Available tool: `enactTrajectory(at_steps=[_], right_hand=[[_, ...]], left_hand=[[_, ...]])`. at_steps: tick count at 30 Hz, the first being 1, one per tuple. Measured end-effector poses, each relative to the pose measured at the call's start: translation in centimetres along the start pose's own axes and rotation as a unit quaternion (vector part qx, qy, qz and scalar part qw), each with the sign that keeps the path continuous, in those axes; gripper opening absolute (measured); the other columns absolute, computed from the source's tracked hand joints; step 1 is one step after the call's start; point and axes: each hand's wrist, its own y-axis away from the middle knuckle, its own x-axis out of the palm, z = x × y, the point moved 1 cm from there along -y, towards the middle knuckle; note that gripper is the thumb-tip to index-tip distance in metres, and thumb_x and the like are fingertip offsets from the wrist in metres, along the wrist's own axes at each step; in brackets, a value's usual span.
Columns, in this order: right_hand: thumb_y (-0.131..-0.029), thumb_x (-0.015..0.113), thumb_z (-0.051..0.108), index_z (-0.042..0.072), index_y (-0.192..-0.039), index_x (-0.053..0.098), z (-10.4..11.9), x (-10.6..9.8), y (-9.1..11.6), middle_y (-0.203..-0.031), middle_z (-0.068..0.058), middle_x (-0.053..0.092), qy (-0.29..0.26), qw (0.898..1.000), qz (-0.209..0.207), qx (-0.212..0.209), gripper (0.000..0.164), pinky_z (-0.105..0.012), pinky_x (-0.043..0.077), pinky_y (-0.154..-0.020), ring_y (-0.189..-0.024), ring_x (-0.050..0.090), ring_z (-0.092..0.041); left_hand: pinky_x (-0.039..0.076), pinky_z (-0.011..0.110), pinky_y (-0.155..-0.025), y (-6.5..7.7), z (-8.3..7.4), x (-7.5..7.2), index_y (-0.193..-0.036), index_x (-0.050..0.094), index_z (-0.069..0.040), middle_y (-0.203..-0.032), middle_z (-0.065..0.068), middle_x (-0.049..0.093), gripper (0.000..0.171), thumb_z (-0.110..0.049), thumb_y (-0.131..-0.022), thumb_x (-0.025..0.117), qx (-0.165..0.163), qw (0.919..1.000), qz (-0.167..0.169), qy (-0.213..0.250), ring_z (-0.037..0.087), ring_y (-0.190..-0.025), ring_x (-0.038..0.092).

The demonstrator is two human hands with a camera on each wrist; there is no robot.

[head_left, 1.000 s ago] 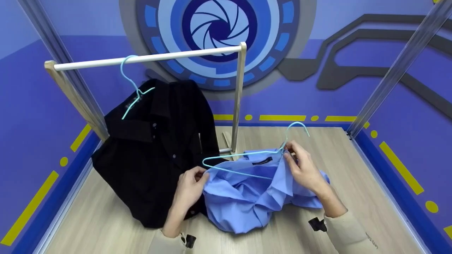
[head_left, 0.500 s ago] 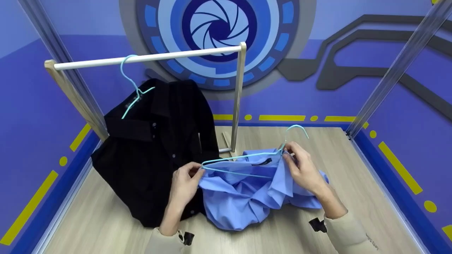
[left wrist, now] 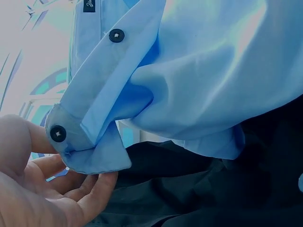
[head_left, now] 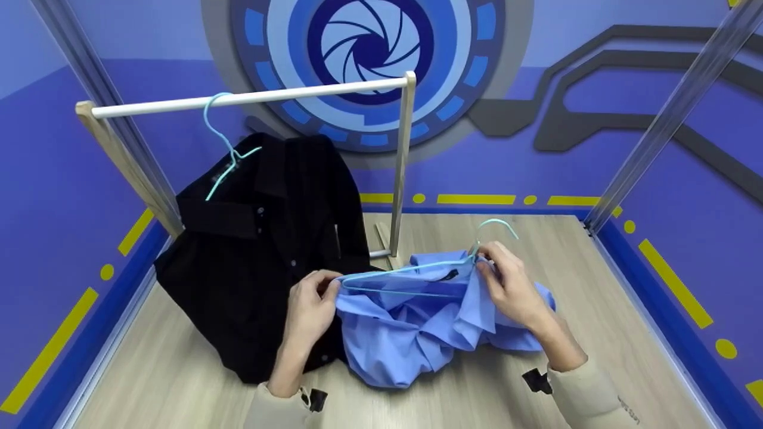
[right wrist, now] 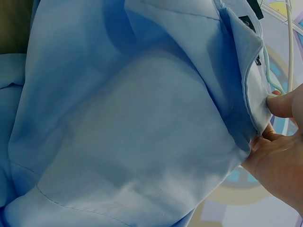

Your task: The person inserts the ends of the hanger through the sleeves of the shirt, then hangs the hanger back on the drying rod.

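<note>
A light blue shirt (head_left: pixel 411 333) hangs bunched between my hands, just above the table. My left hand (head_left: pixel 310 307) pinches the shirt's collar edge near the left end of a mint-green hanger (head_left: pixel 411 268). Dark buttons (left wrist: pixel 116 35) show on the collar band in the left wrist view, with the fingers under the fabric. My right hand (head_left: pixel 506 283) pinches the other side of the collar beside the base of the hanger's hook. One arm of the hanger lies across the neck opening near the dark label (head_left: pixel 451 274); its right part is hidden by fabric.
To the left, a black shirt (head_left: pixel 262 268) hangs on a second mint-green hanger (head_left: pixel 220 131) from the white bar (head_left: pixel 262 95) of a wooden-framed rack. The wood-grain table (head_left: pixel 596 286) is bounded by blue printed walls.
My left hand has moved slightly left and up with the collar edge, which now meets the hanger's left end. The hanger's hook has tipped lower.
</note>
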Motion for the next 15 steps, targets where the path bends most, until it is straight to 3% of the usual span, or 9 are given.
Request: enactTrajectory(at_steps=[6, 15], right_hand=[[-0.086, 0.059, -0.028, -0.002, -0.109, 0.065, 0.13, -0.09, -0.06, -0.102, -0.008, 0.063, -0.008, 1.000, 0.002, -0.002, 0.035, -0.024, 0.046, -0.083, -0.093, 0.061, -0.020], [-0.090, 0.062, -0.020, 0.002, -0.107, 0.065, 0.36, -0.38, 0.09, -0.098, -0.005, 0.063, 0.007, 1.000, 0.023, -0.003, 0.027, -0.023, 0.045, -0.078, -0.088, 0.060, -0.018]], left_hand=[[0.048, 0.036, -0.069, -0.19, -0.33, -0.18, -0.092, 0.078, -0.011, -0.081, -0.006, 0.066, 0.010, -0.003, -0.092, 0.071, 0.016, 0.9996, -0.016, -0.016, 0.014, -0.072, 0.060], [0.049, 0.043, -0.072, -0.31, -0.75, -0.23, -0.093, 0.078, -0.010, -0.083, -0.003, 0.067, 0.008, -0.005, -0.092, 0.071, 0.028, 0.9983, -0.032, -0.041, 0.020, -0.076, 0.062]])
